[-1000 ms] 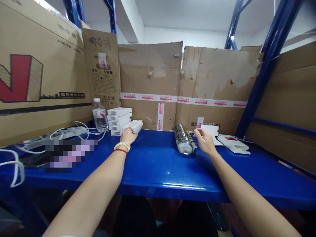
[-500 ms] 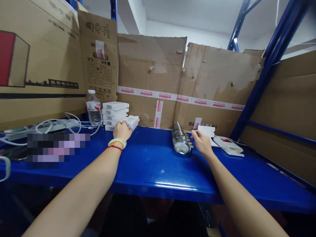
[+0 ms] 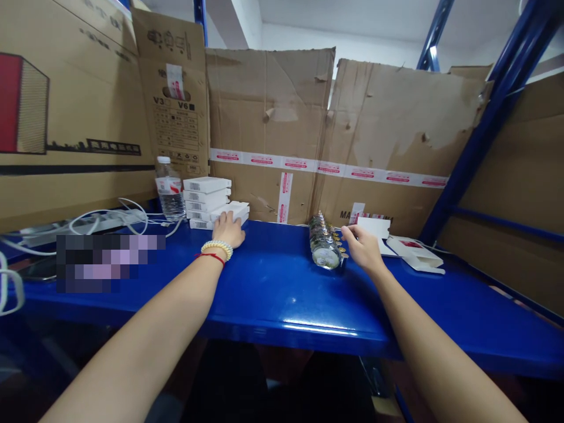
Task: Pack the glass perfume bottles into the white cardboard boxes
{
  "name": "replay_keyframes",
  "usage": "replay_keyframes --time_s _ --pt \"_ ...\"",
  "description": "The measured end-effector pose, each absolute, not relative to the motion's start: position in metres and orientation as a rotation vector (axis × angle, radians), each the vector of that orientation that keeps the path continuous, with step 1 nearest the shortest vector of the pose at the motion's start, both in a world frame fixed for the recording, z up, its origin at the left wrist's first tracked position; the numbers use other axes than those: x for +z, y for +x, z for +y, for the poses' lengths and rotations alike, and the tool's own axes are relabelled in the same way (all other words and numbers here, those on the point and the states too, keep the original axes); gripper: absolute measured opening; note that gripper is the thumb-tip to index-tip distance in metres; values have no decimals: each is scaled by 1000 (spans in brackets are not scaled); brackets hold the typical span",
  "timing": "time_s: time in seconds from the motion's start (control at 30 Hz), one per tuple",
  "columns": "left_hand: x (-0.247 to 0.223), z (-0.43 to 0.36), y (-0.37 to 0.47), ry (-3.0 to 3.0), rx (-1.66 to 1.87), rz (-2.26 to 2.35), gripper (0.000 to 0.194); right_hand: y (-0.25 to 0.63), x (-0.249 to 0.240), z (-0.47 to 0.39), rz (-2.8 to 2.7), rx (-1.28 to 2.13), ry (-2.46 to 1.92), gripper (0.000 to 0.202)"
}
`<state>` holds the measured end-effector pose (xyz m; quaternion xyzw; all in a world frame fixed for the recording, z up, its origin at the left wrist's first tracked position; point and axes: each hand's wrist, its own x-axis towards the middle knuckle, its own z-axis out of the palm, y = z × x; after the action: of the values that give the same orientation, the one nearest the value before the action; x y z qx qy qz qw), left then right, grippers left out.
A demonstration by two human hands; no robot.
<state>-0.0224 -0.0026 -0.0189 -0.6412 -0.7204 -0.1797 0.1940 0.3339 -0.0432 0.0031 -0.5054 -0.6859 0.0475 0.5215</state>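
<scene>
My left hand (image 3: 228, 230) rests on a white box (image 3: 238, 209) beside the stack of white boxes (image 3: 206, 194), fingers stretched and slightly apart over its near edge. A beaded bracelet and a red string circle that wrist. My right hand (image 3: 362, 247) has its thumb and forefinger pressed together, the other fingers curled. What it pinches, if anything, is hidden. Just left of it lies a row of shiny round metal pieces (image 3: 325, 244) with gold-coloured bits along its right side. Behind its fingers stands a white open carton (image 3: 375, 225).
Another opened white carton (image 3: 416, 254) lies at the right on the blue shelf (image 3: 273, 294). A water bottle (image 3: 169, 191) stands left of the stack, near white cables (image 3: 94, 220) and a power strip. Cardboard panels (image 3: 268, 123) back the shelf; blue posts rise at the right.
My left hand has shifted right along the white box, its fingers now less bunched. My right hand keeps nearly the same place beside the metal row. The view has shifted slightly.
</scene>
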Motion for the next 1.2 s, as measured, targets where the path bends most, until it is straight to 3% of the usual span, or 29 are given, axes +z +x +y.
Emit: replay_keyframes --time_s 0.23,0.5,0.77,0.97,1.1,1.2 --pt "-16 -2 -28 -1819 -524 -2010 46 335 5 -43 -1611 109 -1211 47" --pt "-15 -2 -40 -1594 -925 -2168 65 335 4 -41 -1603 144 -1177 45" --pt "-7 0 -47 -1539 -1410 -2282 56 335 4 -41 -1620 152 -1188 41" --pt "4 -6 -52 -1831 -1940 -2261 80 335 4 -41 -1623 167 -1194 41" --pt "12 -22 -52 -2309 -2495 -2041 75 334 5 -42 -1621 158 -1190 41" --pt "18 -34 -52 -2705 -2533 -1898 66 334 5 -42 -1631 167 -1198 43"
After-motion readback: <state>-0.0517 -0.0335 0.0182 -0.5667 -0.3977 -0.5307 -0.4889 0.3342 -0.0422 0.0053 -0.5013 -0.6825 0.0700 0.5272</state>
